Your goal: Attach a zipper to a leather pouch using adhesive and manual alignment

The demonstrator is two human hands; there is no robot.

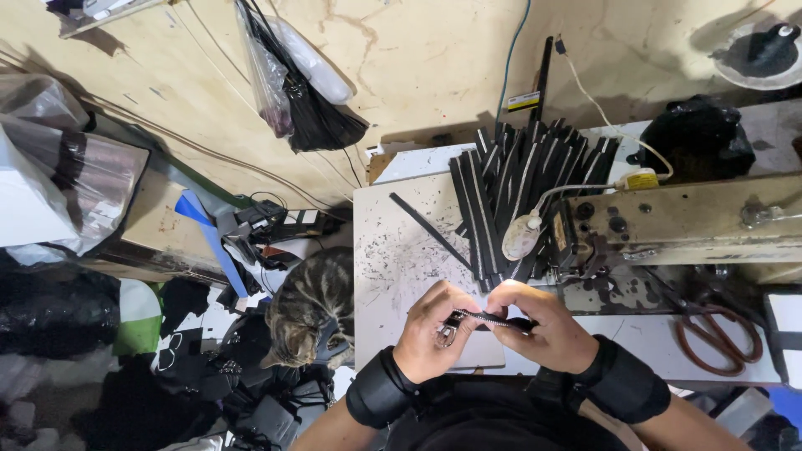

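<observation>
My left hand (434, 330) and my right hand (539, 326) meet over the near edge of the white work table (393, 250). Together they pinch a short black zipper strip (484, 318) held level between them. A small metal slider (445, 336) hangs at its left end under my left fingers. Both wrists wear black bands. A pile of black zipper strips (518, 179) lies fanned out on the table just beyond my hands.
A worn sewing machine (693, 221) with a small lamp (522, 238) stands at the right. Red-handled scissors (718, 330) lie beside it. A tabby cat (313, 309) sits on the cluttered floor left of the table. Plastic bags (292, 79) hang on the wall.
</observation>
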